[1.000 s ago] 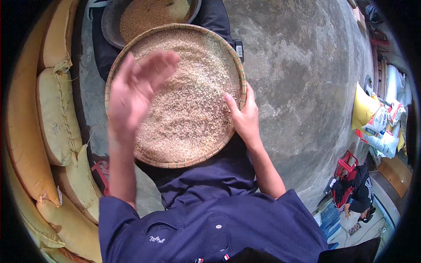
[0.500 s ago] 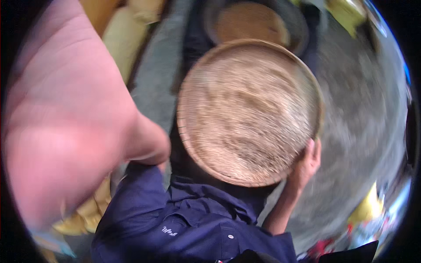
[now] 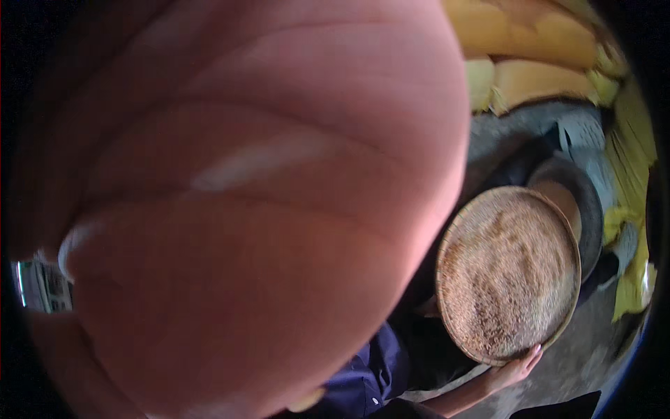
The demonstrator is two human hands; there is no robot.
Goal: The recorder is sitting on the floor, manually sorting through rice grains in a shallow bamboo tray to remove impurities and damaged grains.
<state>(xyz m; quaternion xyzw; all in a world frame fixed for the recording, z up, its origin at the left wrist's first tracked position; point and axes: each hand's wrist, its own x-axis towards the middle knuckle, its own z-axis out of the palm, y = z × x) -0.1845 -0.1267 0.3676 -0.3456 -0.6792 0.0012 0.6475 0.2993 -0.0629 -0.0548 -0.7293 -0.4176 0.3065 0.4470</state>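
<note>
My left hand [image 3: 279,209] is raised very close to the camera, its creased palm covering most of the left and middle of the picture. Its fingers do not show clearly, so whether it holds anything is hidden. To the right, a round woven winnowing basket [image 3: 513,272] rests over my lap, spread with light brown grain. My right hand [image 3: 516,371] grips the near rim of the basket, fingertips over the edge. Beyond the basket stands a round dark tub [image 3: 590,209], partly covered by it, with something brown inside.
Full yellow sacks [image 3: 544,80] lie along the far side, and yellow sheeting [image 3: 631,146] hangs or lies at the right. My legs stretch out around the tub over the grey concrete floor [image 3: 593,342]. A pale shoe [image 3: 583,130] shows near the sacks.
My left hand has come across from the left edge and now hides far more. The view has swung, putting the basket lower and farther right. My right hand stays on its rim.
</note>
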